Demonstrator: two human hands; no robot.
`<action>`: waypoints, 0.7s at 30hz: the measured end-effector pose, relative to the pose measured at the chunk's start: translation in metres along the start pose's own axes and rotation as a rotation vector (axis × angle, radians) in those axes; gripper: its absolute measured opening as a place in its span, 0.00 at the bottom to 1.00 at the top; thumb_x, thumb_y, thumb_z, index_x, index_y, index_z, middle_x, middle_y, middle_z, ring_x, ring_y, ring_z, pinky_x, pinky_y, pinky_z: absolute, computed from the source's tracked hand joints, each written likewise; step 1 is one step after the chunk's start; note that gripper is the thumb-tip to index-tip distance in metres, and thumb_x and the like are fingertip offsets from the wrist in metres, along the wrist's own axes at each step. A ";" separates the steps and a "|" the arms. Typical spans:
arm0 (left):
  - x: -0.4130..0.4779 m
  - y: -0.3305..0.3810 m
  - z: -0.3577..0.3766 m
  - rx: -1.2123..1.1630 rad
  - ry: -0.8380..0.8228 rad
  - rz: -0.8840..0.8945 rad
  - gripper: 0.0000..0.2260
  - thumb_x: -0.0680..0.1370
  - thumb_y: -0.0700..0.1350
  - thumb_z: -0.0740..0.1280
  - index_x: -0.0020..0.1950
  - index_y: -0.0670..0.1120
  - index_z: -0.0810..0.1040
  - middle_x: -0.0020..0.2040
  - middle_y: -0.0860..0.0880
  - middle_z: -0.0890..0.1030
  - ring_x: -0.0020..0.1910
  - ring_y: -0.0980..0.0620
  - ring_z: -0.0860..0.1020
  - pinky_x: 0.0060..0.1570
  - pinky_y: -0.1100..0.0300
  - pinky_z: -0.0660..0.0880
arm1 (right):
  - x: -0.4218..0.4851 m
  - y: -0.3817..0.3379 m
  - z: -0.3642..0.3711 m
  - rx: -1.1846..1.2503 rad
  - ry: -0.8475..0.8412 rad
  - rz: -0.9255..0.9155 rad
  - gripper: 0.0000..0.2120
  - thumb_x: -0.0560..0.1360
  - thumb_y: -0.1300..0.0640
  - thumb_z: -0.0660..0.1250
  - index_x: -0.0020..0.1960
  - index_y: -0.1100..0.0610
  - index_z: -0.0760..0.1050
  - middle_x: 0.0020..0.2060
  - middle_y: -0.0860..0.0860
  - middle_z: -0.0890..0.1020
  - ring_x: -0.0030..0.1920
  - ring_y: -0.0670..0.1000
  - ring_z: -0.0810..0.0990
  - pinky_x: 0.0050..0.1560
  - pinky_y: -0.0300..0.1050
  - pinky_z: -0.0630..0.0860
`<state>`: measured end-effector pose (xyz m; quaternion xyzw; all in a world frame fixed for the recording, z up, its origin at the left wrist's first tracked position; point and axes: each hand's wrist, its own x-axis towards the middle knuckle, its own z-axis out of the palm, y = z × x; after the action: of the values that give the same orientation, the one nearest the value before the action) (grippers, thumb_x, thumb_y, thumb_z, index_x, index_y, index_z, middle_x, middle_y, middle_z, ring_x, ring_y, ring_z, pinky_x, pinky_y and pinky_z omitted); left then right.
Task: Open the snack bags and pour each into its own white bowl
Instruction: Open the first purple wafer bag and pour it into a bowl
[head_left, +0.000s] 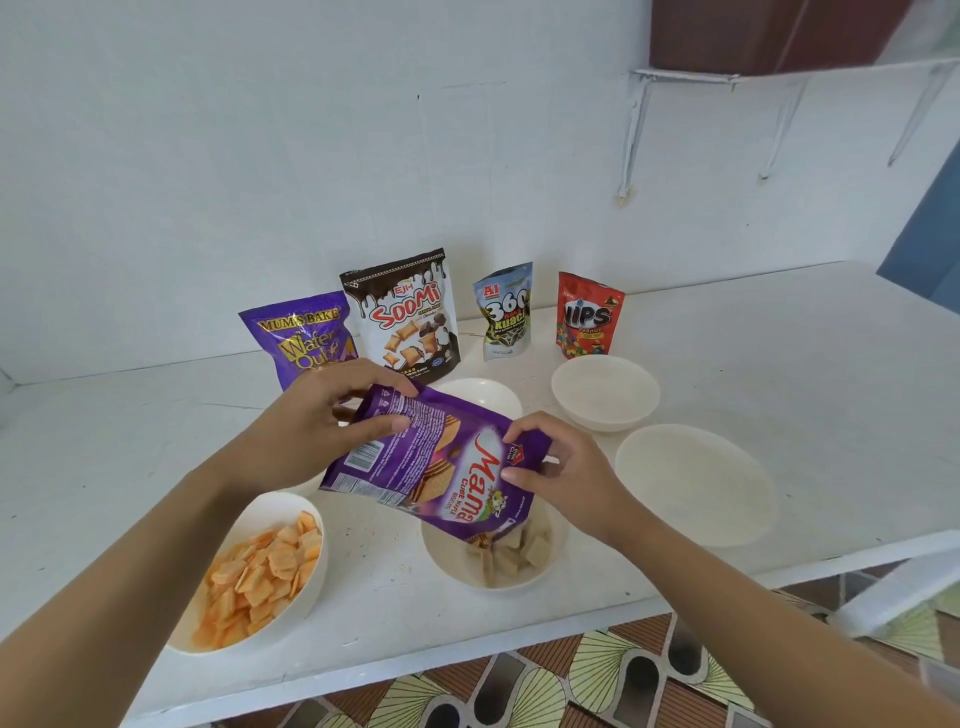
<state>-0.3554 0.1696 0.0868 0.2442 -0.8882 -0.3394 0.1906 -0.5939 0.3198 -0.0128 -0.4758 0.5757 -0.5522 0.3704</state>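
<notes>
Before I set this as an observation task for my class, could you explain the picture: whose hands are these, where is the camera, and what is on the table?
There is no machine: a person wears one camera on the head, looking down at their own hands. The left hand and right hand both hold a purple Mama bag, tipped over a white bowl with wafer cubes in it. A second bowl holds orange crackers. To the right sit a far empty bowl and a near empty bowl; a half-hidden bowl shows behind the bag. At the back of the white table stand four more bags: Wafer Qube, Soomi, 360 Kuaci and Nips.
</notes>
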 end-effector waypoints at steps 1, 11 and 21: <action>0.001 0.001 0.001 0.015 -0.011 0.002 0.16 0.72 0.56 0.70 0.59 0.62 0.76 0.58 0.68 0.76 0.61 0.65 0.76 0.45 0.71 0.79 | 0.001 0.001 0.000 0.001 0.009 -0.008 0.14 0.73 0.62 0.75 0.52 0.46 0.77 0.54 0.43 0.82 0.59 0.49 0.80 0.49 0.48 0.84; 0.005 0.002 -0.008 -0.022 -0.037 0.020 0.13 0.75 0.61 0.71 0.59 0.66 0.76 0.58 0.66 0.78 0.61 0.61 0.77 0.47 0.66 0.81 | 0.006 -0.004 -0.001 -0.101 0.056 -0.061 0.14 0.72 0.60 0.76 0.50 0.46 0.76 0.52 0.43 0.82 0.57 0.49 0.81 0.48 0.48 0.84; 0.013 0.015 -0.008 0.074 -0.048 0.047 0.18 0.73 0.60 0.71 0.61 0.62 0.76 0.58 0.62 0.78 0.59 0.60 0.79 0.47 0.64 0.82 | 0.003 -0.008 -0.005 -0.186 -0.033 -0.010 0.11 0.72 0.57 0.76 0.48 0.47 0.76 0.53 0.43 0.82 0.57 0.50 0.80 0.50 0.46 0.84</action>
<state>-0.3663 0.1680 0.1056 0.2220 -0.9099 -0.3076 0.1677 -0.5988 0.3189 -0.0042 -0.5200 0.6158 -0.4905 0.3312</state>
